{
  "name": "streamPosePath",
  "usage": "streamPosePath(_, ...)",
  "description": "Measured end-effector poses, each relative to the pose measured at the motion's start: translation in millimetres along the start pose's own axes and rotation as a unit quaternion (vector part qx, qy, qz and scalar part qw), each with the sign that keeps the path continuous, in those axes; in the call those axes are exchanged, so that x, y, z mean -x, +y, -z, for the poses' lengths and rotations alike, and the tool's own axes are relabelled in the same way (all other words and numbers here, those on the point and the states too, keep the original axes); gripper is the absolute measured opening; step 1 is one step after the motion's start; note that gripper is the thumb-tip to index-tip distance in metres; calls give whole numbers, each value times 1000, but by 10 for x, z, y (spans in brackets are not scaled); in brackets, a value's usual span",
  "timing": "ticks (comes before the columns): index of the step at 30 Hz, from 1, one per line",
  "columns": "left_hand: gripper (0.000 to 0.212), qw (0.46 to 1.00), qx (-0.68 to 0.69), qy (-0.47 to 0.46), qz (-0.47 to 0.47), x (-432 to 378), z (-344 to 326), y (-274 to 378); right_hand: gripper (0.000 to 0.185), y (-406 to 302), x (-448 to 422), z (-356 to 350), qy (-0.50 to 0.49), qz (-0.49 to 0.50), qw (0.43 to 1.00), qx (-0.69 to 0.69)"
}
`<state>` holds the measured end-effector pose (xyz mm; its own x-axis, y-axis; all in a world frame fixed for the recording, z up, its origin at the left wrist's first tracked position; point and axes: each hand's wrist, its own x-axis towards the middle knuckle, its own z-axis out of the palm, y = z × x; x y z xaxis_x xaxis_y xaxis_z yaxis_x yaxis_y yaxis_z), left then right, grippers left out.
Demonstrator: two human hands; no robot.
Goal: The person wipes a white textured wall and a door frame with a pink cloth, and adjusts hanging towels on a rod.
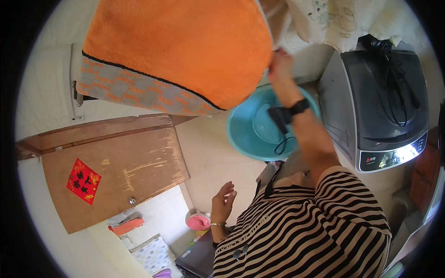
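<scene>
A large orange plush blanket (180, 52) with a grey patterned border fills the upper part of the view. At its right edge, my right hand (281, 66) is blurred, with its fingers closed on the rim of the cloth. A black watch (299, 107) is on that wrist. Beside the wrist, a dark object (278, 118) with a looped cord shows over a light blue plastic basin (243, 139) on the floor. My left hand (223, 203), with a bracelet at the wrist, is raised low in the centre, its fingers apart and nothing in them.
A grey top-loading washing machine (386, 93) stands at the right, a black cable (393, 76) on its lid. Pale cloth (333, 21) hangs at the top right. A worn wooden door (118, 166) is at the left. Near the bottom are a pink bowl (198, 221) and a dark box-like object (198, 255).
</scene>
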<state>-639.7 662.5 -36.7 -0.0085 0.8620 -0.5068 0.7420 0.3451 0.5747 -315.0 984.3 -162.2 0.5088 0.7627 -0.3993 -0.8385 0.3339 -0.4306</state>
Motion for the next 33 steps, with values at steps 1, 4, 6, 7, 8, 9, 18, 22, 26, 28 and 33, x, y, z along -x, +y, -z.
streamPosePath(1,43,1000,5,1,3,48,-6,-138,25,-377,139,-146,47,36,998,-4)
streamPosePath(4,45,999,-13,-17,37,118,12,-367,28,-595,-141,172,104,160,981,34)
streamPosePath(6,45,999,-17,-17,27,117,49,-454,33,-448,-170,137,48,311,948,44)
streamPosePath(7,45,999,-18,-15,22,93,67,-475,32,-350,-149,44,-3,349,929,126)
streamPosePath(8,45,999,-33,-16,18,65,114,-477,32,-196,-110,-85,-51,384,898,207)
streamPosePath(9,45,999,-34,-16,10,1,130,-450,35,66,-46,-265,-36,368,918,143)
streamPosePath(18,45,998,-67,-12,-6,-237,325,-307,19,-426,-63,-24,67,347,883,309)
streamPosePath(22,45,997,-71,-36,19,-202,253,-406,25,-901,-270,134,107,444,817,352)
streamPosePath(26,46,995,-77,-69,3,-251,161,-535,27,-414,-212,-24,119,533,695,469)
streamPosePath(28,47,993,-79,-87,-2,-323,163,-409,26,-89,35,-117,-3,535,734,418)
streamPosePath(33,48,990,-124,-71,-11,-585,233,38,23,236,103,174,-157,466,732,472)
